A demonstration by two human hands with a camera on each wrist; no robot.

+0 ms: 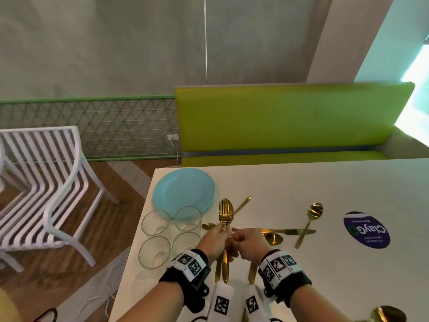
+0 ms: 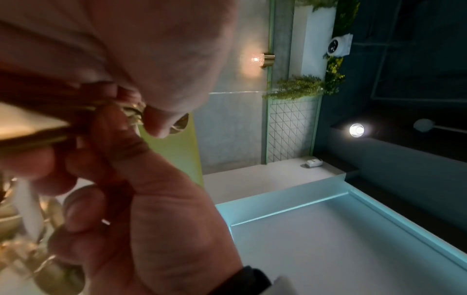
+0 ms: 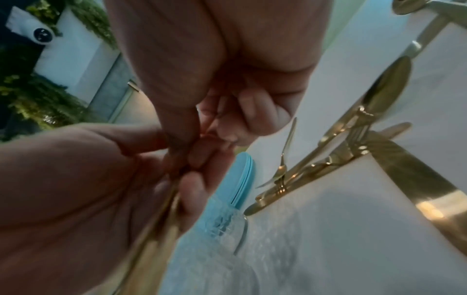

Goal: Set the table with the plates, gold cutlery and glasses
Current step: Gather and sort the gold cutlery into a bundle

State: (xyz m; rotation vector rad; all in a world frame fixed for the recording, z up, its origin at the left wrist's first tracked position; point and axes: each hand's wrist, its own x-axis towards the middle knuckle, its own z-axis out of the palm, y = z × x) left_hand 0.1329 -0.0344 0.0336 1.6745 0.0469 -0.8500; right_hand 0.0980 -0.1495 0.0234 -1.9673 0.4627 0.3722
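Observation:
My left hand (image 1: 214,240) grips a bundle of gold cutlery (image 1: 224,214), a fork and a spoon, heads up above the white table (image 1: 301,182); the handles (image 3: 151,239) run down through its palm. My right hand (image 1: 247,240) is pressed against it, fingers (image 3: 242,119) curled and pinching at the bundle. A stack of turquoise plates (image 1: 183,191) lies at the table's far left corner, with several clear glasses (image 1: 155,222) just in front of it. Loose gold pieces lie to the right: a spoon (image 1: 311,219), a knife (image 1: 290,231), another spoon (image 1: 274,239).
A white slatted chair (image 1: 46,182) stands left of the table on the wooden floor. A green bench (image 1: 290,117) runs along the far side. A round purple sticker (image 1: 366,230) is on the tabletop at right. Another gold spoon (image 1: 390,314) lies at the near right.

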